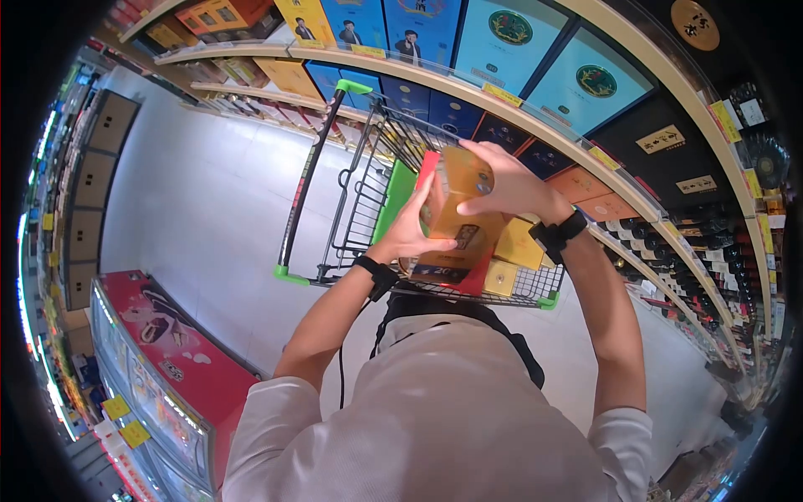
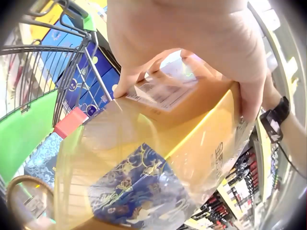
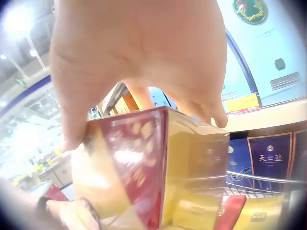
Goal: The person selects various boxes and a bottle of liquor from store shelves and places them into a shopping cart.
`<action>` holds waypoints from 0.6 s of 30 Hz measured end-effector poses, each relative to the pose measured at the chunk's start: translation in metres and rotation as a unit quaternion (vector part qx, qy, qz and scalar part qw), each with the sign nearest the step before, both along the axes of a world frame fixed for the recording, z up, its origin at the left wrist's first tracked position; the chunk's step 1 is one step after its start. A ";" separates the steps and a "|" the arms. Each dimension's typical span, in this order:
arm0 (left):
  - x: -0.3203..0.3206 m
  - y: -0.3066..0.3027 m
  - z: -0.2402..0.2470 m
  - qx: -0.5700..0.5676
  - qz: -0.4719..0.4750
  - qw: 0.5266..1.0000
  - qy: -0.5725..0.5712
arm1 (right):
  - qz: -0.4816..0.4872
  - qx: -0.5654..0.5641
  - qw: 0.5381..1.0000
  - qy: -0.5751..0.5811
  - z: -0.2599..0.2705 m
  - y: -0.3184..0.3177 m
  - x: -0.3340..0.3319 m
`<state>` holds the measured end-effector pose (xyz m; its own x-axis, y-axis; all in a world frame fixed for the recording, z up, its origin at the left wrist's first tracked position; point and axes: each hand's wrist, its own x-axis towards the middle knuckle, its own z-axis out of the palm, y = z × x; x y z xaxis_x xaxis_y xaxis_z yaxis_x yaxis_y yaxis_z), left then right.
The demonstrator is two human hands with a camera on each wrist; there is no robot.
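Note:
Both hands hold a large glossy yellow box above a shopping cart. My left hand grips its left side, thumb across the near face. My right hand spans the far right edge, fingers over the top and thumb on the front. A blue patterned panel shows on the box in the left wrist view; a dark red panel with gold marks shows on it in the right wrist view. Smaller yellow boxes lie in the cart below. The box hides part of the cart's contents.
A shelf stacked with blue, black and orange gift boxes runs along the cart's far side. Bottles stand on lower shelves at right. A red-topped freezer stands at lower left. Pale floor lies left of the cart.

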<state>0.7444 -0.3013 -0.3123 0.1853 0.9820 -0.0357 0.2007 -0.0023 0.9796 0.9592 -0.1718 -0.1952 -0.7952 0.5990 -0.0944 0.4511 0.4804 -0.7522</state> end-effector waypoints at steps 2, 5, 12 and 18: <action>-0.016 0.004 -0.028 -0.007 0.037 0.999 -0.013 | -0.097 0.026 0.994 -0.035 -0.014 0.005 -0.003; -0.033 0.014 -0.054 -0.032 0.089 0.994 -0.045 | -0.153 -0.049 0.986 -0.033 -0.100 0.006 0.013; -0.064 0.063 -0.083 -0.146 0.099 0.983 -0.061 | -0.234 -0.361 0.899 0.078 -0.189 -0.063 -0.025; -0.061 0.097 -0.097 -0.241 0.075 0.941 -0.224 | -0.347 -0.285 0.893 0.029 -0.231 -0.059 -0.060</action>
